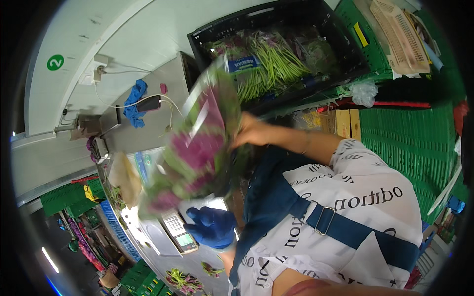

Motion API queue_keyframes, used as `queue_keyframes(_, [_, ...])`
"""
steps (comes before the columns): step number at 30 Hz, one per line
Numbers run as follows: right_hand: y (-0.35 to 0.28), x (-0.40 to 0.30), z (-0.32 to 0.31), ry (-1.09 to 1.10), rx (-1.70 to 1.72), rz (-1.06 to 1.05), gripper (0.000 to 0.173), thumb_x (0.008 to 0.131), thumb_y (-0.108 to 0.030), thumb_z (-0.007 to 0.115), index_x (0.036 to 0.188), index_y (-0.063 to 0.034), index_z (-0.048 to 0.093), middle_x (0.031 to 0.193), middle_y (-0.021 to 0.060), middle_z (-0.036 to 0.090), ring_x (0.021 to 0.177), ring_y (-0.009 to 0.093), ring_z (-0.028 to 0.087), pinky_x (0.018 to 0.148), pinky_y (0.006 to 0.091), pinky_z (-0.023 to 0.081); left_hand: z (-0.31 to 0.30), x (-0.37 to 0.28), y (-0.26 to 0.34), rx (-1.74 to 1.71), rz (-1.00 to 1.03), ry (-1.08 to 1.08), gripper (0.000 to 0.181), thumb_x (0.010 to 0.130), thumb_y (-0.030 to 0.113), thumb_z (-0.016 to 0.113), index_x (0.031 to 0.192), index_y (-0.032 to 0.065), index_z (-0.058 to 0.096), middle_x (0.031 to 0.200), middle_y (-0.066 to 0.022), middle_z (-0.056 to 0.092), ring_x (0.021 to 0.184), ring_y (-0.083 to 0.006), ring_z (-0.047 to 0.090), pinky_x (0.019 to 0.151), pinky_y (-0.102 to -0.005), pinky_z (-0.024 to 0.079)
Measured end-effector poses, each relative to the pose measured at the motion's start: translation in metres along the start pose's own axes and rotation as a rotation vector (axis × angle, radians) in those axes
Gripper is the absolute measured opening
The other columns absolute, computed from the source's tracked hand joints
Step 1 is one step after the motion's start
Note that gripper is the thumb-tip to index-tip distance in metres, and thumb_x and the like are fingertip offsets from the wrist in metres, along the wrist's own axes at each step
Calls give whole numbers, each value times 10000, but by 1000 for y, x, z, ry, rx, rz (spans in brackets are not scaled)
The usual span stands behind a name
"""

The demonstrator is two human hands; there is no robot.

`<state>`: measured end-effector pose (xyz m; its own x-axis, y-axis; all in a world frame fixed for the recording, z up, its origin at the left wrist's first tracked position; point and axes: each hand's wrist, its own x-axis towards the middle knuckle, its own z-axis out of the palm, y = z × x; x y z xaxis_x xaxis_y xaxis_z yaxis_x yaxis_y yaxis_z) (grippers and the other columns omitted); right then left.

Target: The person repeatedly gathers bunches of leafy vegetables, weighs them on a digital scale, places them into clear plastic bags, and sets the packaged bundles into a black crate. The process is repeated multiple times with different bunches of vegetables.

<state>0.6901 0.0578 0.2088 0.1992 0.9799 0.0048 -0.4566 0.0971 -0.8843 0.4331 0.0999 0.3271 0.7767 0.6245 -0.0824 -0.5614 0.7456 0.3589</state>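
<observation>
My bare right hand (251,131) grips the edge of a clear plastic bag of green and purple leafy vegetables (202,144), blurred and tilted over the counter. My left hand (212,226), in a blue glove, is below the bag, apart from it, with fingers loosely bent and nothing visible in them. Beside the glove is a digital scale (177,231) with keypad and lit display, its upper part partly hidden by the bag. Loose purple-green leaves (183,281) lie on the metal counter (163,262). A black crate (351,55) holds bagged leafy vegetables with green stems (274,59).
A phone (149,103) on a white cable and a crumpled blue glove or cloth (135,103) lie on the metal surface. Green plastic crates (407,148) stand at the right, with a beige basket (400,37) above. A power socket (98,72) is on the wall.
</observation>
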Motion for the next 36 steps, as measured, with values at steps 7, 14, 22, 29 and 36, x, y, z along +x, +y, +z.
queue_keyframes(7, [-177,-60,-214,811,-117,-160,327,888,-263,663,1149,-70,626,1013,31,669,913,138,630,845,297,502,-53,23,-9,75,-22,211,404,1014,314,443,1321,58,504,1146,-119,636,828,-201,538,801,-363,449])
queue_keyframes(14, [-129,-95,-407,1103,-511,325,698,862,-470,681,1402,-74,484,1380,131,509,1305,297,423,1093,462,302,-151,-8,-41,-37,-68,482,354,1009,236,450,1267,18,555,1196,-119,645,1040,-214,619,942,-360,458])
queue_keyframes(22, [-101,-98,-431,1101,-525,496,926,790,-491,748,1458,3,339,1470,186,394,1364,339,352,1107,472,292,-209,-97,-47,702,30,836,231,989,200,477,1104,47,607,1080,-61,658,927,-150,599,818,-296,464])
queue_keyframes(29, [-110,-67,-403,1131,-1897,421,619,880,-355,681,1376,-52,467,1334,193,523,1227,361,497,957,497,450,-274,-159,-63,1183,-123,572,263,1003,195,420,1143,58,595,1135,-71,645,1000,-180,594,864,-316,463])
queue_keyframes(36, [-34,34,-219,289,-1907,134,378,913,-410,570,909,-41,651,752,143,667,658,326,656,549,453,523,-272,-131,-78,957,-100,580,285,976,135,420,1169,72,620,1158,-92,651,976,-191,609,912,-320,453])
